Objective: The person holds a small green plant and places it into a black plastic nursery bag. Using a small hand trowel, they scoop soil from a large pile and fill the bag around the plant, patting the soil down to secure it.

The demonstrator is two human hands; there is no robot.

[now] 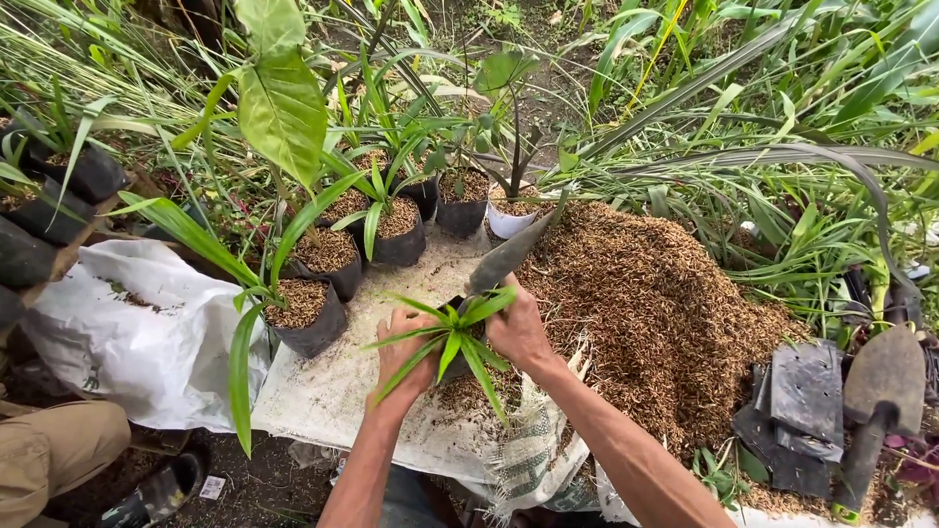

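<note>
A small green seedling (455,337) with long narrow leaves stands in a black nursery bag between my two hands. My left hand (403,354) cups the bag's left side. My right hand (515,328) presses at the bag's right side and also holds a grey trowel (509,256), whose blade points up and away. The bag itself is mostly hidden by my hands and the leaves. A big heap of brown husk mix (650,313) lies just right of my right hand.
Several filled black bags with plants (323,259) stand in rows at the left and behind. A white sack (147,332) is spread on the ground. Empty black bags (797,406) and a spade (880,391) lie at right. Another person's leg and boot (59,455) are at lower left.
</note>
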